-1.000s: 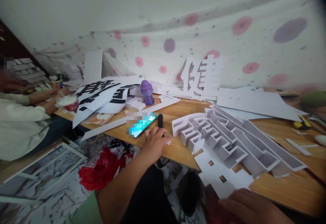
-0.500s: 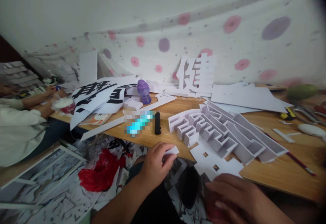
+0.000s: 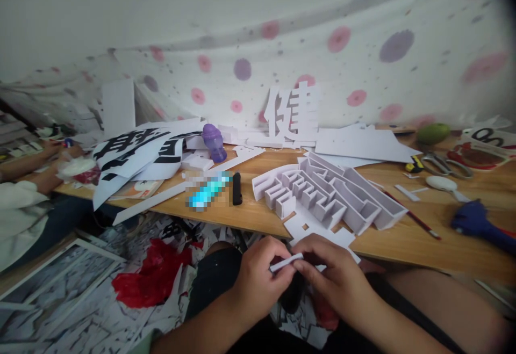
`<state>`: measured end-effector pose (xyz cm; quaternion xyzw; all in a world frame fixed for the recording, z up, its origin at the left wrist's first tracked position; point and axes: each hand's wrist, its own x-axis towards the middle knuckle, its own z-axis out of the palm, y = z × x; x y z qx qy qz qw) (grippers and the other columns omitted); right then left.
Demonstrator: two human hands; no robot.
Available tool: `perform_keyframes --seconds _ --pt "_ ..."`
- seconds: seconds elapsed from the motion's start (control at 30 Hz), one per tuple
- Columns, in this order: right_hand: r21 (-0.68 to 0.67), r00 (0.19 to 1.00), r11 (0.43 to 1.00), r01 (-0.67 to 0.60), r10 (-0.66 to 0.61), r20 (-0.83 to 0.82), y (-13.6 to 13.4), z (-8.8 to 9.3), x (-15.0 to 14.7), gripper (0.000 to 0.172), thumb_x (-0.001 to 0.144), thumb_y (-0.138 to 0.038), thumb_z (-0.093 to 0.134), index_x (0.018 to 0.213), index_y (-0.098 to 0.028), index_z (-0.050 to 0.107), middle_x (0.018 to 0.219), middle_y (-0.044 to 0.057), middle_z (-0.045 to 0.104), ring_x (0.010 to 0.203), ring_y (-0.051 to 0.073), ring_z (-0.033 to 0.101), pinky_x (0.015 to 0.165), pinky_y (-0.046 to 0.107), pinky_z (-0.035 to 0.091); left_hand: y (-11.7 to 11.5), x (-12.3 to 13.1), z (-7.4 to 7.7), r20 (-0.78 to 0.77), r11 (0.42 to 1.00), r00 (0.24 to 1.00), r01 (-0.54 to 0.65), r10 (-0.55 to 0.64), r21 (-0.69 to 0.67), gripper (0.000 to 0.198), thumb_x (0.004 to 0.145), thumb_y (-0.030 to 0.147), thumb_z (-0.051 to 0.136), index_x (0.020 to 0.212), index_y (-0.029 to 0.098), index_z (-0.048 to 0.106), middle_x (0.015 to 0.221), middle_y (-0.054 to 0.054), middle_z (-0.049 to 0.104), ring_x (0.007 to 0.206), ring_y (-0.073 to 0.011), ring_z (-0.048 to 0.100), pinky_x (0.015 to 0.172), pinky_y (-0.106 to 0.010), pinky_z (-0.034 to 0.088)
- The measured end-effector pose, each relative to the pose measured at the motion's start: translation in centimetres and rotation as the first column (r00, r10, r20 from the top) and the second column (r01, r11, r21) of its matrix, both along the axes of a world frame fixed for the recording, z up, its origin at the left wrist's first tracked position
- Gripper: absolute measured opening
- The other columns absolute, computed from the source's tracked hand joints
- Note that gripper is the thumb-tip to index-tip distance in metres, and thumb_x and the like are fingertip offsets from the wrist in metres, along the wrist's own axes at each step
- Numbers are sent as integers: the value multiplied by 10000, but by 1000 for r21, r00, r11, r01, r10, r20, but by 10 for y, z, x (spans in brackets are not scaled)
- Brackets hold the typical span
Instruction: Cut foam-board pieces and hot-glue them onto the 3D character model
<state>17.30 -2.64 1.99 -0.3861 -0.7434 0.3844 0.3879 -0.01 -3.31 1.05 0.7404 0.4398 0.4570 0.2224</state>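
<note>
Between my two hands is a small white foam-board strip [image 3: 285, 262], held just off the table's front edge. My left hand [image 3: 260, 271] pinches its left part between thumb and fingers. The thumb and fingers of my right hand [image 3: 332, 268] close on its right end. Just beyond, a white foam-board character with raised walls [image 3: 322, 193] lies on the wooden table, its flat cut-out part [image 3: 318, 230] reaching over the front edge towards my right hand.
A black cylindrical object [image 3: 237, 188], a purple bottle [image 3: 214, 143] and printed sheets [image 3: 137, 150] are on the left. On the right are a pencil [image 3: 419, 222], scissors [image 3: 445, 165] and a blue glue gun [image 3: 478, 218]. A co-worker's sleeve [image 3: 24, 209] shows at far left.
My right hand has come up from low on the right and taken hold of the strip's other end. My left hand still holds it. The view has turned to the right.
</note>
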Motion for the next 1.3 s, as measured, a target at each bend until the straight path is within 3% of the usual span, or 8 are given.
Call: perform_keyframes --seconds 0.07,0.17,0.37,0.57,0.83,0.97,1.13,1.3 --pt "10 1000 1000 -15 15 -14 0 0 1 88 886 -224 544 835 -194 609 772 -10 594 732 109 551 668 219 407 -3 -1 1 101 983 994 58 -41 -175 88 715 172 647 739 164 563 721 -35 630 652 -141 591 605 -235 447" --pt "15 996 998 -62 62 -65 1 1 5 118 897 -232 534 816 -188 608 763 -5 583 723 109 543 663 222 404 -3 -4 3 455 820 885 330 -97 -467 195 749 329 646 767 154 563 716 -43 632 604 -137 585 572 -240 445" --pt "102 990 990 -93 104 -100 2 1 7 88 886 -192 552 864 -212 636 843 11 579 811 119 551 740 238 419 -1 -3 -6 752 558 652 591 94 -583 329 686 394 740 756 144 538 616 0 584 450 -65 474 457 -200 425" --pt "63 985 998 -29 39 -169 4 -6 6 243 838 -187 620 1071 -258 613 925 14 605 845 125 573 753 239 454 -6 6 -5 733 603 670 537 119 -589 344 643 353 786 802 130 577 658 26 532 485 -42 461 491 -193 446" --pt "8 984 998 -66 66 -163 0 2 6 116 854 -180 579 850 -186 695 768 24 668 725 119 613 685 227 466 -12 9 -10 712 564 696 555 87 -611 365 642 395 776 711 150 515 603 34 517 470 -71 494 461 -205 433" --pt "225 995 974 5 -27 95 7 10 27 206 874 -139 480 916 -189 676 831 29 674 780 117 620 720 215 482 -13 13 -14 694 523 717 567 69 -637 361 659 421 758 733 148 534 611 18 524 515 -94 508 480 -215 422" --pt "495 671 713 496 -677 302 50 11 137 257 857 -237 465 1015 -166 655 1008 102 653 931 205 609 826 323 476 -8 17 -8 724 537 672 558 153 -632 276 709 372 732 718 156 560 623 30 510 533 -86 489 551 -245 451" --pt "495 279 500 711 -846 454 72 -7 248 154 781 -243 585 845 -123 657 788 101 644 721 212 610 700 380 485 -2 14 -3 751 557 627 556 206 -617 232 695 349 751 749 171 611 665 16 542 592 -97 498 596 -263 476"
